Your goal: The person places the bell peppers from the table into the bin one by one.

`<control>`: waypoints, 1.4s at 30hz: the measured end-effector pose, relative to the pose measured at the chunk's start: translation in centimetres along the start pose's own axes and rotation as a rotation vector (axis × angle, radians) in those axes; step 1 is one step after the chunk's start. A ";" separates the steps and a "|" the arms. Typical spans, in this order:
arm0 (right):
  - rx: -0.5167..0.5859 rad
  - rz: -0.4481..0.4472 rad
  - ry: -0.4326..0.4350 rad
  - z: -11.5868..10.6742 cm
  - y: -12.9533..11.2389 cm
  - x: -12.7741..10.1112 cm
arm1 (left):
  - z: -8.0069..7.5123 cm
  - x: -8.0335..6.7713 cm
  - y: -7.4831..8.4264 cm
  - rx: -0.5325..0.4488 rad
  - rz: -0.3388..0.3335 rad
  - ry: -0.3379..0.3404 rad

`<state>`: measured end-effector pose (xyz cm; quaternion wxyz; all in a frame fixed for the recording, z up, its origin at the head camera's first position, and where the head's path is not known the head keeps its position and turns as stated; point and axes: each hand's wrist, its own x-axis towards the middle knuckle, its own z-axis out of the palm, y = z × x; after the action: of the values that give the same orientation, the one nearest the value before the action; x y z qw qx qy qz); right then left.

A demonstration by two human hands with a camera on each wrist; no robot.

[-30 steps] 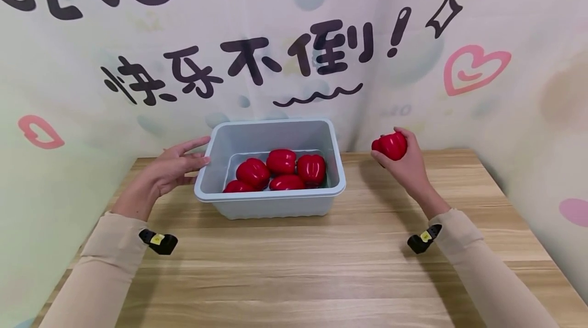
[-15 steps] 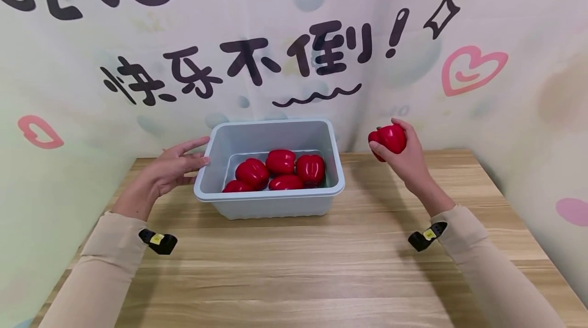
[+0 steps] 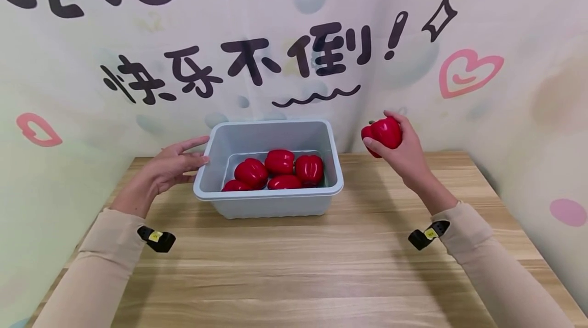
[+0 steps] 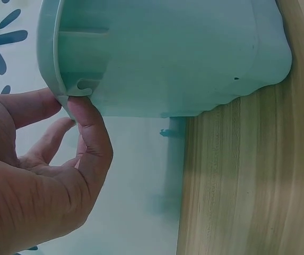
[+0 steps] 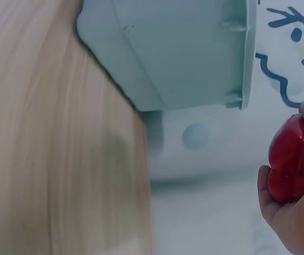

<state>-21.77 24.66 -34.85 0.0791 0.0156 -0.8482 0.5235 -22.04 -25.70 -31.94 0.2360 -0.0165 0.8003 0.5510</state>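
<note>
Red bell pepper (image 3: 383, 133), held aloft in my right hand (image 3: 404, 157) at centre right of the head view, above the wooden table (image 3: 294, 267) and to the right of the pale blue plastic tub (image 3: 268, 200), apart from it; my fingers are curled round its back and underside, so the grasp is closed on the fruit. Its skin is glossy and evenly moulded, so I judge it light, firm and somewhat slippery, possibly an imitation; best taken around its broad lobed body with the palm beneath, not by the small stem end at upper left. Five more red peppers (image 3: 275, 170) lie clustered on the tub floor, touching one another. My left hand (image 3: 167, 170), at centre left, rests straight-fingered against the tub's left rim, grasping nothing.

The left wrist view shows what the head view cannot: thumb (image 4: 90, 133) and a fingertip meeting the lip of the tub (image 4: 167, 58) from below and outside. The right wrist view shows the pepper (image 5: 295, 159) seated in my palm at lower right, with the tub's outer wall (image 5: 183, 53) at top, well apart; neither wrist view shows the tub's contents. A printed backdrop (image 3: 294, 52) fills the upper frame.
</note>
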 end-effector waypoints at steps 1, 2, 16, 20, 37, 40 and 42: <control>-0.001 -0.008 -0.001 0.0 -0.3 0.0 | 0.0 0.0 0.0 0.005 -0.002 0.002; -0.002 -0.017 -0.003 0.1 -0.5 0.0 | -0.1 0.0 0.0 0.010 -0.003 0.004; -0.024 -0.081 -0.042 0.6 -4.7 -0.1 | -0.2 -0.2 0.6 0.026 -0.025 0.015; -0.016 -0.089 -0.059 1.0 -5.4 0.0 | -0.1 -0.4 0.7 0.014 -0.026 0.021; -0.024 -0.136 -0.130 2.7 -7.3 1.1 | 0.4 -0.1 0.7 -0.017 -0.047 0.022; -0.015 -0.152 -0.143 3.1 -7.5 1.3 | 0.1 -0.2 0.5 -0.040 -0.053 0.003; -0.007 -0.163 -0.149 3.4 -7.7 1.5 | 0.0 -0.1 0.3 -0.049 -0.056 -0.005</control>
<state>-22.81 18.27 -29.30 0.0581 0.1230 -0.8494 0.5099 -22.00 -25.60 -31.61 0.2528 -0.0432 0.7850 0.5639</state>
